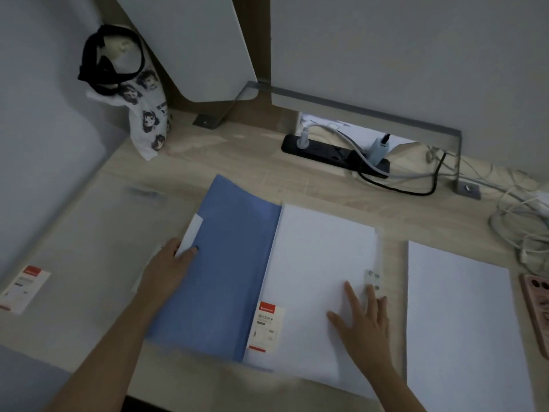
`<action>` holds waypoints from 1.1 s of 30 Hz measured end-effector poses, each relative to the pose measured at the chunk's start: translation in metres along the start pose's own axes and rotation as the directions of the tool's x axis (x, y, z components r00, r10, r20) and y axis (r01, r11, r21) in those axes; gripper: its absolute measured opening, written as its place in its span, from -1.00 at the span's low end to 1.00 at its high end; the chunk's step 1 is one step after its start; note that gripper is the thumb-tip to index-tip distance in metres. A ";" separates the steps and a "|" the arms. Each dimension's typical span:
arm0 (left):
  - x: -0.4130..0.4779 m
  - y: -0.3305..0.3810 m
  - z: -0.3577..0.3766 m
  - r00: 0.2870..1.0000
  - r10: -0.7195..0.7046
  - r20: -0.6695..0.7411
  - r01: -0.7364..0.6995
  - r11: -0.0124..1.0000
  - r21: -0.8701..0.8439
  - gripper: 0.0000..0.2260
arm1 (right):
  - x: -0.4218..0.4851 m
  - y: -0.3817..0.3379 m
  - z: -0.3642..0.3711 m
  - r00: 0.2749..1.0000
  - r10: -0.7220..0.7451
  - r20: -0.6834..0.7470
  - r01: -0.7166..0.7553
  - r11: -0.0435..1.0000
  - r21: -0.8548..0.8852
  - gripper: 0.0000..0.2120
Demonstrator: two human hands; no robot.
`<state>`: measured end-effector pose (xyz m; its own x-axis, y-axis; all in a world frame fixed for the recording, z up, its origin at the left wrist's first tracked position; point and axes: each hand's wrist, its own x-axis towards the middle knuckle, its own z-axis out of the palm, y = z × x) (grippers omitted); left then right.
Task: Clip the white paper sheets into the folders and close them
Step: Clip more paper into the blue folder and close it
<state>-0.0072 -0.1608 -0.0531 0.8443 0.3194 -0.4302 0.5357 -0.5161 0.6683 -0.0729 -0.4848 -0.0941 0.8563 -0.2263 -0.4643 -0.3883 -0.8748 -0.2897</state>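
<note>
A blue folder (pixel 219 263) lies open in the middle of the desk, its cover spread to the left. White paper sheets (pixel 315 263) rest on its right half, beside a clear clip (pixel 372 281) at the right edge. My left hand (pixel 169 263) presses the blue cover's left edge, fingers on a white corner piece. My right hand (pixel 362 319) lies flat on the sheets, fingertips at the clip. A second stack of white sheets (pixel 463 316) lies to the right. A clear folder (pixel 89 257) with a red label lies at the left.
A black power strip (pixel 332 154) with plugs and cables sits at the back. Tangled white cables (pixel 523 227) lie at the far right, above a pink phone (pixel 537 307). A printed cloth bag (pixel 142 114) leans in the back left corner.
</note>
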 end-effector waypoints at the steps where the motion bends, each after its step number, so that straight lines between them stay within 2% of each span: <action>1: -0.005 0.009 -0.005 0.998 0.039 -0.050 -0.037 0.998 0.049 -0.63 | 0.000 -0.001 -0.001 1.000 0.000 -0.001 0.000 1.000 -0.006 -0.30; 5: -0.034 0.051 -0.031 0.945 0.232 -0.229 -0.203 0.968 0.144 -0.82 | -0.002 -0.002 -0.005 0.999 0.015 0.031 -0.014 1.000 -0.028 -0.31; 9: -0.063 0.090 -0.059 0.884 0.322 -0.338 -0.328 0.944 0.043 -0.87 | -0.005 -0.005 -0.010 0.999 0.012 0.043 -0.010 0.999 -0.050 -0.33; 12: -0.075 0.108 -0.057 0.883 0.338 -0.327 -0.396 0.910 -0.128 -0.85 | 0.001 -0.006 -0.013 0.999 0.000 0.039 0.000 1.000 0.006 -0.45; 14: -0.078 0.109 -0.037 0.920 0.312 -0.236 -0.367 0.898 -0.243 -0.85 | 0.004 -0.003 -0.020 0.998 -0.021 -0.051 0.032 0.974 0.223 -0.57; 15: -0.080 0.106 -0.022 0.938 0.295 -0.181 -0.337 0.897 -0.287 -0.85 | 0.005 0.002 -0.028 0.984 -0.039 -0.172 0.096 0.936 0.340 -0.64; 16: -0.082 0.102 -0.009 0.951 0.280 -0.132 -0.308 0.900 -0.308 -0.85 | 0.000 0.000 -0.041 0.982 -0.029 -0.185 0.106 0.901 0.420 -0.67; 17: -0.084 0.098 0.008 0.960 0.266 -0.087 -0.280 0.907 -0.316 -0.85 | -0.006 -0.001 -0.051 0.991 0.016 -0.130 0.058 0.834 0.548 -0.66; 19: -0.088 0.090 0.041 0.974 0.225 0.002 -0.211 0.914 -0.346 -0.86 | -0.009 0.011 -0.060 0.991 0.112 0.071 -0.122 0.574 0.809 -0.70; 20: -0.090 0.086 0.056 0.977 0.206 0.050 -0.174 0.914 -0.366 -0.87 | -0.012 0.016 -0.062 0.981 0.155 0.119 -0.178 0.458 0.871 -0.71; 21: -0.092 0.082 0.072 0.978 0.186 0.098 -0.137 0.917 -0.374 -0.89 | -0.013 0.024 -0.061 0.969 0.205 0.138 -0.213 0.410 0.887 -0.72; 24: -0.088 0.068 0.101 0.977 0.132 0.170 -0.066 0.935 -0.349 -0.83 | -0.020 0.033 -0.056 0.945 0.263 0.195 -0.281 0.342 0.897 -0.70; 27: -0.078 0.055 0.119 0.987 0.049 0.152 -0.005 0.960 -0.281 -0.80 | -0.023 0.040 -0.047 0.959 0.217 0.180 -0.259 0.425 0.867 -0.68; 30: -0.066 0.036 0.133 1.000 0.020 0.011 -0.019 0.996 -0.089 -0.74 | -0.023 0.037 -0.039 0.975 0.168 0.143 -0.209 0.501 0.840 -0.64; 33: -0.070 0.035 0.138 0.997 0.073 0.027 -0.072 0.996 -0.048 -0.51 | -0.016 0.032 -0.032 0.979 0.182 0.094 -0.180 0.538 0.823 -0.66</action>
<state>-0.0486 -0.3110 -0.0831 0.8809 0.2595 -0.3960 0.4733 -0.4992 0.7258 -0.0878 -0.5232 -0.0692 0.7352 -0.3403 -0.5862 -0.6432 -0.0775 -0.7618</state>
